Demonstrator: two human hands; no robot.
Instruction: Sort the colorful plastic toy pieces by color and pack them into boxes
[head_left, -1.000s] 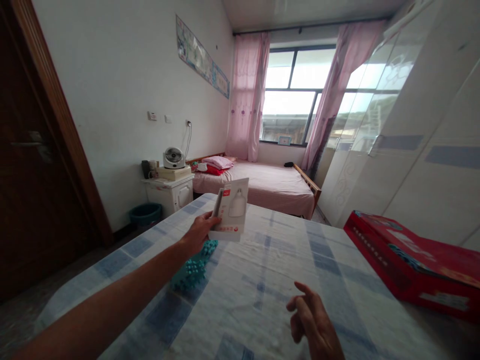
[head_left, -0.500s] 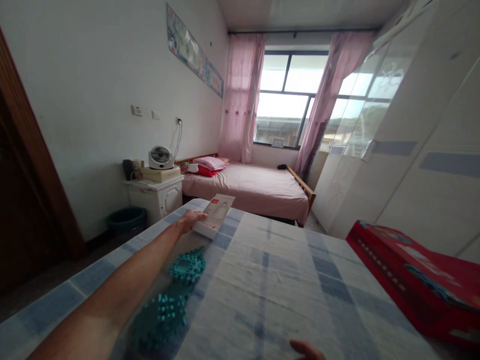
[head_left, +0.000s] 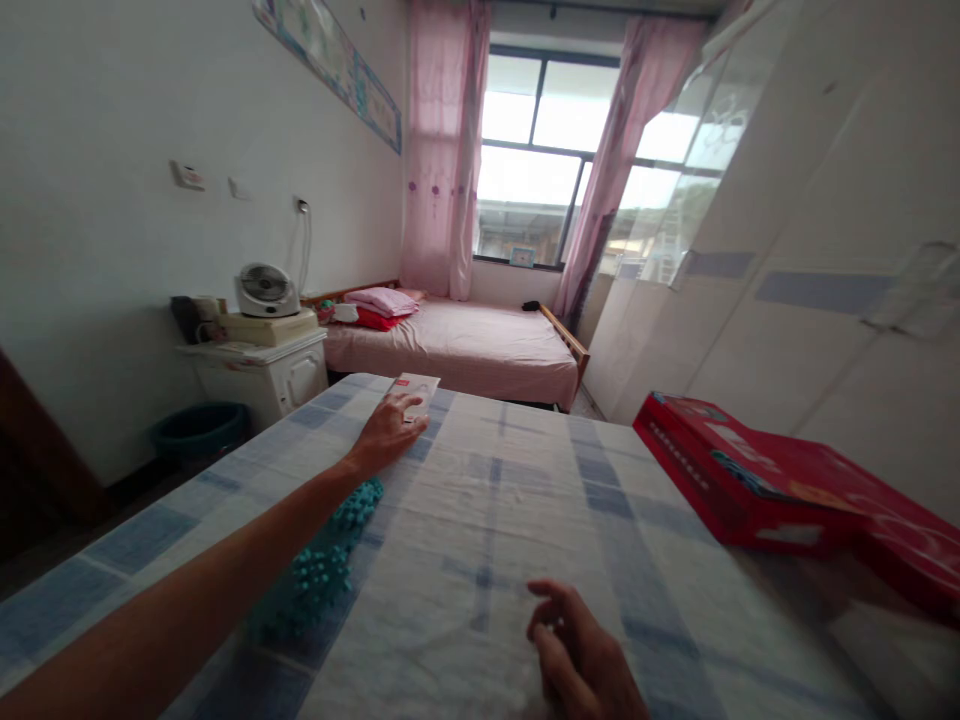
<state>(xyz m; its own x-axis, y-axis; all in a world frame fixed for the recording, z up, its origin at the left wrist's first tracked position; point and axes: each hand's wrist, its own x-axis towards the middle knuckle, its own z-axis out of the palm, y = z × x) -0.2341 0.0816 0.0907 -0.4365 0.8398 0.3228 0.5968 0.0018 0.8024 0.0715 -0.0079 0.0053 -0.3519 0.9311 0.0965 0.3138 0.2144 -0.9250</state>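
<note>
Left hand pressing a small white box flat at the far edge of the checked tablecloth.

The left hand [head_left: 388,432] lies palm-down on the white box [head_left: 415,391], fingers spread rather than closed around it, seemingly pinning it. The right hand [head_left: 581,655] hovers loosely curled, holding nothing. Teal spiky pieces [head_left: 322,575] lie under the forearm on the tablecloth [head_left: 487,520]; a red carton [head_left: 750,470] sits to the right.

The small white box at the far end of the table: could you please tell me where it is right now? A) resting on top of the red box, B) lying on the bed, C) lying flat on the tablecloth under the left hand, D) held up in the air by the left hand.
C: the small white box lies flat on the checked tablecloth with the left hand resting on its near end.
</note>
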